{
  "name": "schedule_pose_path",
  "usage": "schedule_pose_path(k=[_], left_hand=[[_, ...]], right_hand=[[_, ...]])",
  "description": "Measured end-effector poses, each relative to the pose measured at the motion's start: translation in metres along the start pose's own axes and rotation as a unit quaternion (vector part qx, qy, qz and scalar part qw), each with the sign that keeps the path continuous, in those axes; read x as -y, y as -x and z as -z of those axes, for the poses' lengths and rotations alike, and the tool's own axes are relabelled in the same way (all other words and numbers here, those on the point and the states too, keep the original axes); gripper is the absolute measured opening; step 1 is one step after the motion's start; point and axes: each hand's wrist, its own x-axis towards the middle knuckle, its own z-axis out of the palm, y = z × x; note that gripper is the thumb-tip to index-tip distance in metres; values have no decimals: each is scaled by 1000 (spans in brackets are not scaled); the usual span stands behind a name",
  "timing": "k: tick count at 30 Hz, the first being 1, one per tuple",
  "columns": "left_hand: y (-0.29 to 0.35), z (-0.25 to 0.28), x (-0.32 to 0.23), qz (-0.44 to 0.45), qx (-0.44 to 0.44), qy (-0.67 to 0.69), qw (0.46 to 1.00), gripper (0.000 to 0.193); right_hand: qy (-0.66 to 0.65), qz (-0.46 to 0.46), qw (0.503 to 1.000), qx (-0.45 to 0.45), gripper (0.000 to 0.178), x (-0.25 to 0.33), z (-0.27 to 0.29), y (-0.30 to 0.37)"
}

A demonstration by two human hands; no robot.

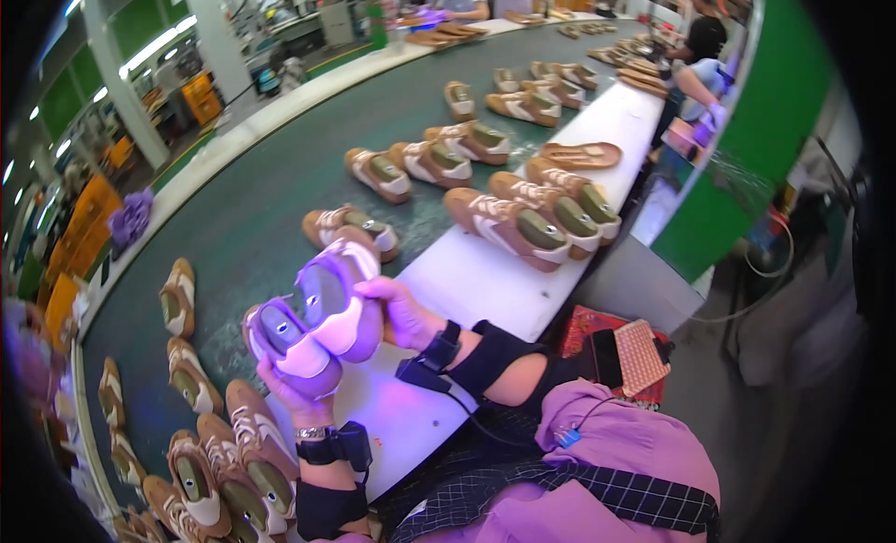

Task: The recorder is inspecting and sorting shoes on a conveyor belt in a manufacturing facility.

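Observation:
A pair of tan-and-white sneakers is held up side by side over the white ledge, heels toward me, under purplish light. My left hand (294,390) is closed around the heel end of the left sneaker (306,364). The right sneaker (343,326) is gripped at its outer side by my right hand (399,311), thumb near the collar. Both shoes touch along their inner sides, and their dark insoles show. Just beyond them a laced sneaker (327,227) lies on the green conveyor belt (252,188), partly hidden by the held pair.
Several matching sneakers (509,223) stand on the white ledge (467,272) to the right. More sneakers (245,442) crowd the near left. A flat tan shoe piece (581,155) lies farther along. A green panel (747,151) rises at right, near a co-worker's arm (698,93).

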Motion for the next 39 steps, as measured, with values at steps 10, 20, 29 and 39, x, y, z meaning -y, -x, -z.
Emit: schedule_pose_path(k=[10, 20, 29, 39], left_hand=[[10, -3, 3, 91, -12, -55, 994, 62], [21, -5, 0, 96, -13, -60, 993, 66], [67, 15, -18, 107, -69, -42, 991, 67], [73, 40, -22, 110, -75, 13, 991, 76]], right_hand=[[56, 42, 996, -49, 33, 90, 19, 95], [449, 109, 877, -133, 51, 252, 14, 172], [721, 20, 655, -224, 32, 275, 41, 185], [782, 267, 556, -92, 42, 133, -25, 62]])
